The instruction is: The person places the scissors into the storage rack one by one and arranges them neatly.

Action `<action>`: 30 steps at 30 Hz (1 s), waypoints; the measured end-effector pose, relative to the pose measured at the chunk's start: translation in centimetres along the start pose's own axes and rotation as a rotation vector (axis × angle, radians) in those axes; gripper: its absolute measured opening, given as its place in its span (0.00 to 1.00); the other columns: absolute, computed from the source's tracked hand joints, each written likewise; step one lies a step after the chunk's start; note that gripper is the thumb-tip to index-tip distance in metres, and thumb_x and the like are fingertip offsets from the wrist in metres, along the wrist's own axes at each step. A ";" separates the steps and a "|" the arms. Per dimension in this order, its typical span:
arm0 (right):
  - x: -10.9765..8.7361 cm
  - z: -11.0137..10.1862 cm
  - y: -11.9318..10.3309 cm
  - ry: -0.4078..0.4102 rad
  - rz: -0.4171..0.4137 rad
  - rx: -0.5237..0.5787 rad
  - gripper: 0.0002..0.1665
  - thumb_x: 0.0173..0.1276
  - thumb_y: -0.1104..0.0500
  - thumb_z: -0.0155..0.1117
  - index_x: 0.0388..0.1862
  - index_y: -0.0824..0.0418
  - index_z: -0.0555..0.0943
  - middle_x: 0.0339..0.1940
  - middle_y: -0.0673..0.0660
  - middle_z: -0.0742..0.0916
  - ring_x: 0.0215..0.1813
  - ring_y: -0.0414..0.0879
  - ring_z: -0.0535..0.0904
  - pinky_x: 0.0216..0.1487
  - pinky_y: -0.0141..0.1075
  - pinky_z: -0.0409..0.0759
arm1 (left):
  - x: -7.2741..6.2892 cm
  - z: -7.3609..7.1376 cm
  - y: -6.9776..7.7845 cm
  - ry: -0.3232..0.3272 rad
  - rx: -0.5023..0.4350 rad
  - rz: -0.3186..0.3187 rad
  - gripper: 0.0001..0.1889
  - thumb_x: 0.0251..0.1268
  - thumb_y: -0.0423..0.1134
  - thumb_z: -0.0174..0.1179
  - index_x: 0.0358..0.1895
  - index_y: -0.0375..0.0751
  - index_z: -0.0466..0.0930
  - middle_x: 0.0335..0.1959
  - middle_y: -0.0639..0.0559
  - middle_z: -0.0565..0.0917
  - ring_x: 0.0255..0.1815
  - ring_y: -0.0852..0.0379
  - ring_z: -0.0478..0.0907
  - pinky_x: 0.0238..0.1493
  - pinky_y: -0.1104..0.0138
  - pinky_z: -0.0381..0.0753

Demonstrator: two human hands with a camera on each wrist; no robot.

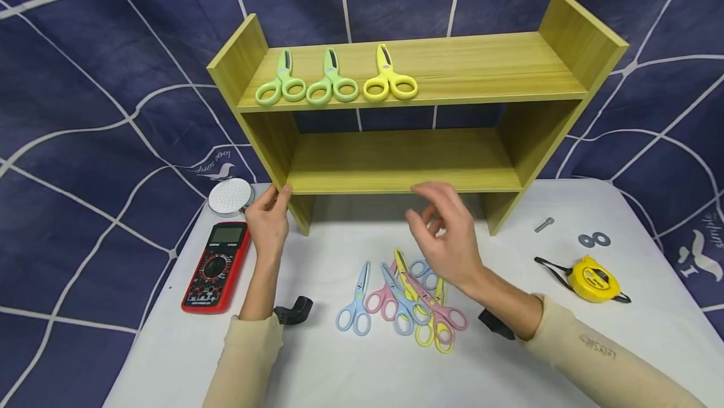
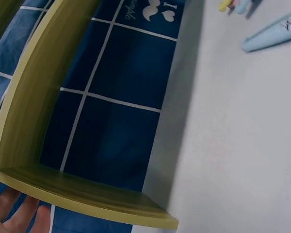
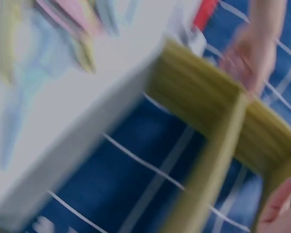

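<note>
A two-tier wooden shelf (image 1: 407,176) stands at the back of the white table. My left hand (image 1: 268,222) grips the front edge of its left side panel, thumb at the lower board's corner; in the left wrist view its fingers (image 2: 24,213) lie along the panel's outer face. On the top board lie two green scissors (image 1: 332,85) and one yellow pair (image 1: 386,78), side by side with blades to the back. My right hand (image 1: 452,241) hovers before the lower board, fingers loosely bent, holding nothing. Below it lies a pile of blue, pink and yellow scissors (image 1: 404,298).
A single blue pair of scissors (image 1: 359,301) lies left of the pile. At left are a red multimeter (image 1: 217,268), a shower head (image 1: 230,197) and a black pipe elbow (image 1: 295,312). At right lie a bolt (image 1: 544,225), two washers (image 1: 594,240) and a yellow tape measure (image 1: 594,279).
</note>
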State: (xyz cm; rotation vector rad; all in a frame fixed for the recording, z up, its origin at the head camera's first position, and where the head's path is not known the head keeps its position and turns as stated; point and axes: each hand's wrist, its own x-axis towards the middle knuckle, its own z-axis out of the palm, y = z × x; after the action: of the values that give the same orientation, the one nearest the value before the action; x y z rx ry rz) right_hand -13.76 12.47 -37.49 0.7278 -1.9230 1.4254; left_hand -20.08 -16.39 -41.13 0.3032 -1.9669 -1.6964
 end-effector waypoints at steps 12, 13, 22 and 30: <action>-12.8 -3.1 1.5 -0.493 0.480 -0.179 0.25 0.56 0.70 0.72 0.54 0.63 0.80 0.50 0.54 0.80 0.26 0.34 0.69 0.22 0.29 0.71 | 0.4 0.3 0.0 -0.021 0.028 0.007 0.20 0.66 0.38 0.63 0.60 0.39 0.81 0.53 0.44 0.84 0.43 0.52 0.85 0.38 0.72 0.79; -13.2 -3.2 1.5 -0.511 0.461 -0.189 0.26 0.55 0.70 0.72 0.54 0.62 0.80 0.50 0.53 0.80 0.27 0.33 0.69 0.24 0.29 0.72 | 0.5 0.4 0.1 -0.025 0.025 0.010 0.20 0.66 0.37 0.62 0.61 0.40 0.80 0.53 0.44 0.84 0.44 0.53 0.84 0.41 0.71 0.79; -14.7 -1.8 1.2 -0.558 0.284 -0.180 0.27 0.51 0.71 0.73 0.53 0.62 0.80 0.50 0.50 0.81 0.28 0.32 0.70 0.27 0.25 0.72 | 1.3 0.9 1.4 -0.040 -0.002 0.092 0.14 0.68 0.35 0.63 0.51 0.29 0.84 0.46 0.35 0.84 0.35 0.62 0.80 0.36 0.72 0.78; -14.5 -0.6 1.3 -0.669 0.225 -0.419 0.28 0.52 0.66 0.76 0.54 0.58 0.82 0.47 0.47 0.79 0.37 0.37 0.76 0.35 0.32 0.77 | 1.7 0.9 0.0 -0.050 -0.027 0.106 0.14 0.65 0.34 0.65 0.50 0.30 0.85 0.45 0.36 0.84 0.33 0.65 0.79 0.34 0.73 0.77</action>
State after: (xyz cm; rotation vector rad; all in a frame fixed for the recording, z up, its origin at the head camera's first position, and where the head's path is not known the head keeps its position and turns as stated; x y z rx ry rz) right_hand -5.20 14.26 -49.18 0.8704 -2.7795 0.8903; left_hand -22.00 -16.50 -40.79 0.1456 -1.9581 -1.6757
